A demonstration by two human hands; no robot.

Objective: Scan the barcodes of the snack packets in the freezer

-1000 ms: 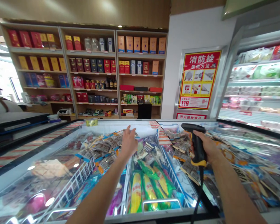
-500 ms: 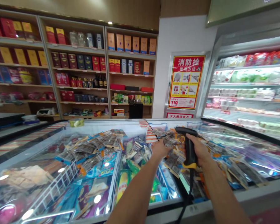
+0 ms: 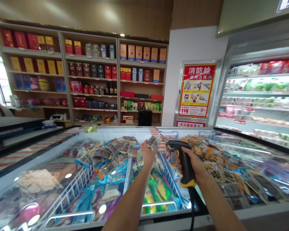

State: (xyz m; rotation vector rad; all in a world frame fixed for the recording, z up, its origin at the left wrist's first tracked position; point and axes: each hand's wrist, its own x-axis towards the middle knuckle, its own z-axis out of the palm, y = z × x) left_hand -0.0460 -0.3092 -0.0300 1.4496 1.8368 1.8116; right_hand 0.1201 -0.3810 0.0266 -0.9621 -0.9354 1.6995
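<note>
Store shelves behind a glass-topped freezer, piled packets at left, left hand pinching a small packet over the middle, right hand wrapped around a black-and-yellow scanner just beside it, scattered packets at right.

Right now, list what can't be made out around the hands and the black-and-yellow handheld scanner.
Head view:
Print on the small greyish plastic packet in the left hand: too small and blurred.
Front of the black-and-yellow handheld scanner in the right hand: turned away.
Far end of the black cable: below the bottom edge.
Parts of the yellow-and-green plastic packs: behind the left forearm.
</note>
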